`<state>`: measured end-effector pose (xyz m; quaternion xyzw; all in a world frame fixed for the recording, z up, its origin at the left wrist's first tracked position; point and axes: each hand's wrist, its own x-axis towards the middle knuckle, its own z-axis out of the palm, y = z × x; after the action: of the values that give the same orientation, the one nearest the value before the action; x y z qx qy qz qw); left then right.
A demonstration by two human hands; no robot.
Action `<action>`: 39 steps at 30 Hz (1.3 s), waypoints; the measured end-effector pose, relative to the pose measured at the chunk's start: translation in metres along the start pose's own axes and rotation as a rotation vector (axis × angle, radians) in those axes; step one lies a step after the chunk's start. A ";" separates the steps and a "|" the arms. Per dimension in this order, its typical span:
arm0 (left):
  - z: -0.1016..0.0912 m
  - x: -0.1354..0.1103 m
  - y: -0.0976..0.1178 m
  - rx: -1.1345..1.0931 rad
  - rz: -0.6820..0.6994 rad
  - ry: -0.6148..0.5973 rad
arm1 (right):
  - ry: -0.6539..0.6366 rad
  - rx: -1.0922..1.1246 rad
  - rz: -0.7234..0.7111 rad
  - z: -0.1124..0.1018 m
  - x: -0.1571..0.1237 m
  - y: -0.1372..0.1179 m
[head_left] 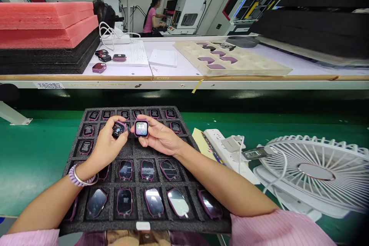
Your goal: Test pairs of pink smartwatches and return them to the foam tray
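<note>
In my left hand [108, 142] is a purple-framed smartwatch body [118, 129] with a dark lit face, gripped between thumb and fingers. Fingers of my right hand [161, 137] close round a second smartwatch body [141, 128], its bright screen showing "11" over "04". Both are held over a black foam tray [138, 151] with square pockets. Several more purple-framed watch bodies [126, 170] lie in the pockets, those at the far rows with lit text on their screens, the nearer ones dark. My forearms and hands cover some pockets.
To the right stand a white fan [317, 173] and a power strip [216, 140] with cables. A shelf beyond the tray carries red foam sheets [49, 25], loose watches [99, 68], papers [163, 58] and a cream tray [245, 65]. A co-worker [151, 17] sits at a machine behind.
</note>
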<state>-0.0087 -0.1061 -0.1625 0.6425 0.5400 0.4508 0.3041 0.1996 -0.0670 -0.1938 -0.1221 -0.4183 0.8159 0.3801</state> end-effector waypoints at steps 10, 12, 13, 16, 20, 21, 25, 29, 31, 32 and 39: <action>0.000 0.000 0.003 -0.042 -0.006 -0.008 | -0.041 0.025 -0.001 0.004 0.000 -0.001; 0.000 0.000 0.002 -0.044 -0.003 -0.020 | -0.063 0.032 -0.013 0.004 -0.001 0.000; -0.001 0.000 0.002 -0.044 -0.002 -0.024 | -0.067 0.035 -0.017 0.003 -0.001 0.000; 0.000 0.002 0.000 -0.059 -0.019 -0.031 | -0.040 0.038 -0.016 0.002 -0.001 -0.001; 0.002 0.005 0.000 -0.228 -0.115 -0.094 | 0.052 0.023 0.016 -0.001 0.002 -0.003; 0.002 0.006 0.000 -0.305 -0.161 -0.115 | 0.073 0.022 0.019 -0.002 0.003 -0.003; 0.002 0.008 0.003 -0.587 -0.356 -0.157 | 0.131 0.022 -0.002 -0.005 0.006 -0.003; 0.002 0.010 0.002 -0.665 -0.440 -0.134 | 0.161 0.027 -0.018 -0.007 0.007 -0.002; 0.003 0.011 0.000 -0.661 -0.438 -0.130 | 0.187 0.028 -0.026 -0.009 0.007 -0.002; 0.003 0.011 -0.001 -0.657 -0.432 -0.129 | 0.200 0.024 -0.025 -0.009 0.007 -0.002; 0.005 0.010 -0.003 -0.625 -0.369 -0.156 | 0.235 -0.115 -0.013 -0.010 0.004 0.000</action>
<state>-0.0056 -0.0954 -0.1643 0.4430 0.4580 0.4812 0.6020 0.2020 -0.0584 -0.1997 -0.2357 -0.4176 0.7682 0.4241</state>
